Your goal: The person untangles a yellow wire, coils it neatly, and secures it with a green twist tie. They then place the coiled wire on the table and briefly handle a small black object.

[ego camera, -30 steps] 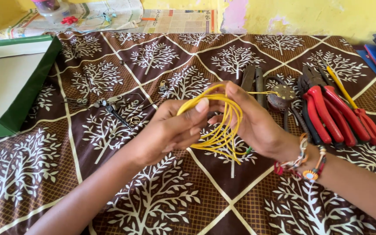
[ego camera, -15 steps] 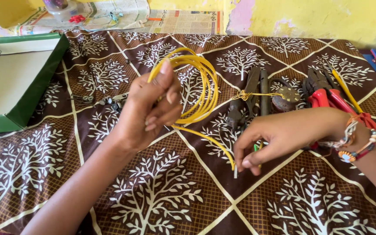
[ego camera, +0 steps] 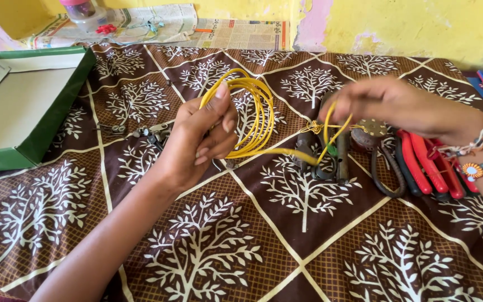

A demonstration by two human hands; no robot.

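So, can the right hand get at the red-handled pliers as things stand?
Probably yes: the right hand hovers just beside the red-handled pliers, nothing covers them, but it pinches the yellow wire, which it must drop first.

Both forearms were bare, with no sleeves showing. The right hand [ego camera: 389,103] wore beaded thread bracelets [ego camera: 470,159] at the wrist, one carrying a round orange ornament.

open green box [ego camera: 40,120] far left

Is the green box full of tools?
No, the green box at the left shows only its bare pale inside, while the red-handled pliers lie on the patterned cloth.
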